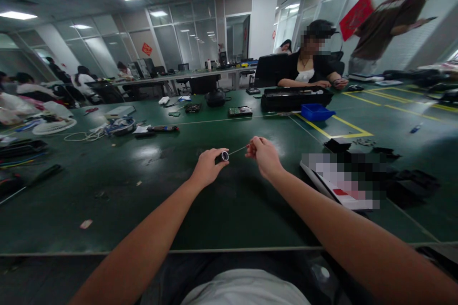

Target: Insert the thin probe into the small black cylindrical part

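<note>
My left hand (pixel 206 167) pinches a small round piece (pixel 225 156) between thumb and fingers. It has a silvery ring at its end and a dark middle; the rest of it is hidden by my fingers. Opposite, my right hand (pixel 265 157) is closed on a thin straight rod (pixel 238 150) that slants down to the left. The rod's left end lies right by the ringed piece; whether it enters it I cannot tell. Both hands are above the green tabletop (pixel 229 214).
A blue tray (pixel 317 112) and a long black housing (pixel 296 100) lie ahead to the right, before a seated person (pixel 311 64). A pixelated white item (pixel 336 186) and black parts (pixel 411 186) lie right. Screwdriver (pixel 46 175), cables (pixel 89 133) and circuit boards (pixel 240 112) lie around.
</note>
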### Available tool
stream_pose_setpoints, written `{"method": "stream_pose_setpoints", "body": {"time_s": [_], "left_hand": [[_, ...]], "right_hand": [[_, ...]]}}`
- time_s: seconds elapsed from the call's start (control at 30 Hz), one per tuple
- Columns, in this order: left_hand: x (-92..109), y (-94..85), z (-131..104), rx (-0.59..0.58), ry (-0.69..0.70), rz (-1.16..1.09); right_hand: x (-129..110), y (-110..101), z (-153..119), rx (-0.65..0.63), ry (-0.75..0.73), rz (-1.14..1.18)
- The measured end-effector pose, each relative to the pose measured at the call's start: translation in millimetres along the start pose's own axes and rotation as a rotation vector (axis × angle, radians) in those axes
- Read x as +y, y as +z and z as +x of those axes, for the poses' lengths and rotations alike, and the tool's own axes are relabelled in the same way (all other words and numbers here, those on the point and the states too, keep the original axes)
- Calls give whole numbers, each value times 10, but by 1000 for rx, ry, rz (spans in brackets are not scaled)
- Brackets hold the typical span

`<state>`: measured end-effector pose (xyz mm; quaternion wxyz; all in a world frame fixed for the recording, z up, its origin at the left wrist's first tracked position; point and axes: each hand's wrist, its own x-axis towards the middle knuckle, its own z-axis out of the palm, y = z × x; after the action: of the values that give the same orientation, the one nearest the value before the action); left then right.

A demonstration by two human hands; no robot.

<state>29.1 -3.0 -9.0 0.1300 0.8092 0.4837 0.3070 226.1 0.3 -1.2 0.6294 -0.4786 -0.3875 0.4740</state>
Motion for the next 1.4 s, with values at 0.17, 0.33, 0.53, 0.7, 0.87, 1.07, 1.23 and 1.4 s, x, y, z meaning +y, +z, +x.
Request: {"method": "stream_pose_setpoints", "body": {"time_s": [0.17,0.33,0.53,0.7,0.87,1.07,1.23,1.4], "left_hand": [[25,4,-8,14,4,-1],[43,-2,-14,10,-21,0],[12,1,-21,7,-28,26],[0,-8,-23,13,-20,36],[19,-3,-19,4,-21,37],[5,0,-20,20,-34,20],[-21,8,-26,13,-44,20],[-28,12,-21,18,-56,-34]], "right_hand": [[27,17,-40,-38,-172,-141],[-46,8,-102,-82,-264,-270],[-202,-14,-204,-111,-364,-535],[-206,-11,-222,-161,-396,-585],[-188,-3,-221,-102,-482,-752],[-138,-18,-188,-165,-439,-666],[-141,-12,-169,-147,-422,-684],[-66,27,-110,-104,-267,-315]]}}
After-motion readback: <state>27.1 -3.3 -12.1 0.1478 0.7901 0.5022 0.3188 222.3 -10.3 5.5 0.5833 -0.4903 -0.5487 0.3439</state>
